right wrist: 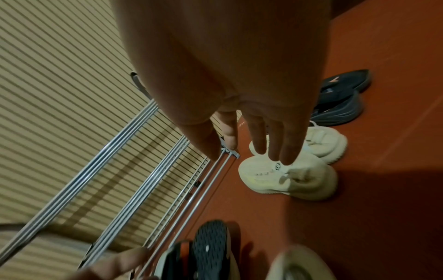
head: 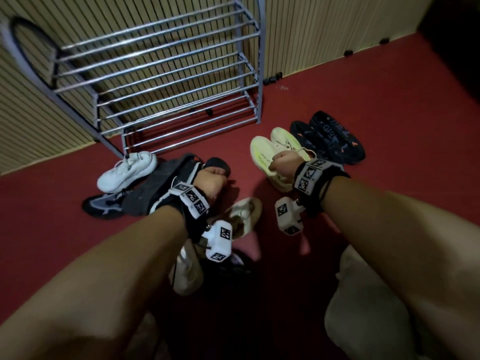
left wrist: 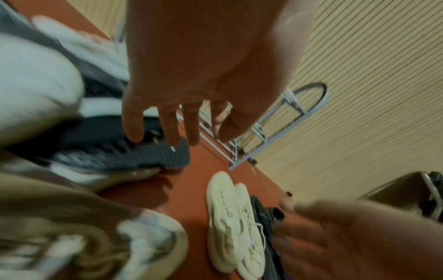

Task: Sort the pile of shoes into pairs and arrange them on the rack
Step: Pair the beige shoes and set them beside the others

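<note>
A grey metal rack [head: 161,74] stands against the wall, and no shoe lies on its bars. My left hand [head: 211,181] hovers over the shoe pile. Its fingers [left wrist: 172,121] are straight, with the tips just above an upturned dark sole [left wrist: 158,153], and they hold nothing. My right hand [head: 283,162] hangs over the cream pair [head: 270,149], fingers [right wrist: 254,136] straight and apart from the shoes [right wrist: 287,176]. A dark pair with orange marks [head: 330,136] stands beside the cream pair. The pile holds a white sneaker [head: 127,170], a grey sneaker [head: 104,203] and a worn beige shoe [head: 244,214].
The floor is red. A ribbed beige wall [head: 337,35] runs behind the rack, with small black pieces [head: 272,79] at its base. Another pale shoe [head: 187,271] lies under my left forearm. My knee in light trousers [head: 363,307] is at the lower right.
</note>
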A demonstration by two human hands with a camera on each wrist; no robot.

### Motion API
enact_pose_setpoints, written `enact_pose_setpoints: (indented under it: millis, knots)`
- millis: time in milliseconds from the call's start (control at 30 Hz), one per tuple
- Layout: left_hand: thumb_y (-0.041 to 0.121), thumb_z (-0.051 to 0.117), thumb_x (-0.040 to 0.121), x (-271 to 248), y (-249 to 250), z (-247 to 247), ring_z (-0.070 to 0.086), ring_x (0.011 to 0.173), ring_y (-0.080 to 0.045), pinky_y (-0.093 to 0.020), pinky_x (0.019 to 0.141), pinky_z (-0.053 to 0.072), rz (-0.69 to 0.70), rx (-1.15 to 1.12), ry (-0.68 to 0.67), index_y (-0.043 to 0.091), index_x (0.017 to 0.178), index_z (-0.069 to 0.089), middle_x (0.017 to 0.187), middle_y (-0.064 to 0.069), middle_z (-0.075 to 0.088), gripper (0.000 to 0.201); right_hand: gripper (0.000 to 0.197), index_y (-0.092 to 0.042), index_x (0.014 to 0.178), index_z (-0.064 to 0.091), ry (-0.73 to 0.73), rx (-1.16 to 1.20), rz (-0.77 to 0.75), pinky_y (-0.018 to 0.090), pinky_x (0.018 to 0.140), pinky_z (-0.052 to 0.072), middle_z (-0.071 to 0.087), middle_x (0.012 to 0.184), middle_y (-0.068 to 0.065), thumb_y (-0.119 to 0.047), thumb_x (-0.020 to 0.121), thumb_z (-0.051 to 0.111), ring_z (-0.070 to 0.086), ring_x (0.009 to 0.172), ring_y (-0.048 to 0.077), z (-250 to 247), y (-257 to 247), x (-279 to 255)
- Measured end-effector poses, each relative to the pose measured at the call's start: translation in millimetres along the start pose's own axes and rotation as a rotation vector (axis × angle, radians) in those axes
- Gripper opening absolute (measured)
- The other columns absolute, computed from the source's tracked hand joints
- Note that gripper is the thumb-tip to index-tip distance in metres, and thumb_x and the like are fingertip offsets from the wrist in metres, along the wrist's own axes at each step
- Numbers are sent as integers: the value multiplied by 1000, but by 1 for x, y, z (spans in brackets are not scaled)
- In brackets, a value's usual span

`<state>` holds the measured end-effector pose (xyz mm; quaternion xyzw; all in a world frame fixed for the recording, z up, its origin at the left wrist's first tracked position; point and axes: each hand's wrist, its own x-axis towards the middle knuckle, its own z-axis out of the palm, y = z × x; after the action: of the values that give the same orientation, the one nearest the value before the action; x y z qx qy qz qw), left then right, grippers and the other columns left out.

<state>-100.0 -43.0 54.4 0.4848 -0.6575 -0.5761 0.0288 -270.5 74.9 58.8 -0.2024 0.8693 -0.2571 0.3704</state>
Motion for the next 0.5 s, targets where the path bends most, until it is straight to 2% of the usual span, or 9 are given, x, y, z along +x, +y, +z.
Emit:
enact_pose_setpoints:
  millis: [33, 67, 133, 167, 233, 267, 333, 400, 500]
  knots:
    - [-9, 53, 86, -12, -4, -11, 52, 51, -11, -17, 49, 41, 2, 1, 32, 12, 75, 58, 57, 0, 59, 24, 18, -8, 73, 53, 0, 13, 6, 31, 67, 44, 52, 75, 9, -13, 88, 62, 51, 72, 23, 3, -1, -14]
    - [-6, 54, 85, -21, -7, -20, 53, 58, -15, -21, 57, 44, 1, 0, 67, 11, 81, 63, 69, -4, 61, 20, 12, -10, 77, 56, -2, 35, 4, 34, 75, 48, 55, 84, 11, -14, 86, 63, 54, 81, 24, 7, -1, -25]
    - [-1, 58, 84, -39, -11, -38, 58, 72, -21, -30, 75, 50, -4, 7, 110, 10, 94, 69, 84, -7, 66, 19, 16, -19, 72, 53, -30, 65, 0, 37, 88, 50, 55, 95, 9, -14, 84, 64, 54, 89, 22, 11, -2, -40]
    - [0, 60, 83, -45, -14, -45, 60, 78, -22, -33, 81, 51, -10, 14, 122, 9, 98, 71, 88, -8, 67, 20, 21, -23, 70, 50, -42, 73, 10, 37, 90, 50, 55, 98, 8, -14, 83, 63, 52, 89, 21, 14, -1, -43]
    - [0, 60, 84, -56, -17, -56, 61, 85, -21, -33, 88, 51, -21, 34, 141, 6, 102, 71, 92, -8, 67, 23, 15, -20, 70, 52, -87, 120, 31, 40, 82, 50, 59, 99, 13, -15, 80, 63, 54, 87, 23, 20, -4, -52]
    - [-1, 59, 84, -59, -18, -60, 61, 86, -21, -31, 84, 51, -23, 38, 142, 6, 103, 71, 93, -8, 66, 23, 7, -13, 75, 57, -101, 142, 42, 40, 78, 50, 63, 100, 18, -15, 79, 63, 58, 87, 26, 24, -5, -55]
    - [-1, 58, 84, -64, -19, -64, 59, 82, -21, -25, 67, 47, -32, 61, 127, 7, 104, 70, 92, -7, 65, 25, 12, -6, 90, 65, -109, 174, 53, 43, 81, 54, 67, 105, 21, -14, 81, 63, 66, 96, 34, 31, -3, -53]
    - [0, 58, 85, -62, -22, -67, 56, 72, -17, -21, 55, 40, -38, 92, 108, 9, 104, 70, 89, -5, 64, 25, 6, -15, 86, 62, -128, 216, 65, 45, 88, 56, 65, 105, 15, -14, 81, 64, 66, 105, 35, 38, -3, -54]
    - [0, 55, 87, -58, -21, -68, 55, 64, -12, -21, 53, 41, -62, 159, 52, 14, 88, 69, 77, -2, 63, 20, 10, -25, 80, 55, -196, 233, 72, 44, 86, 58, 62, 111, 10, -21, 79, 64, 65, 107, 30, 49, 6, -44]
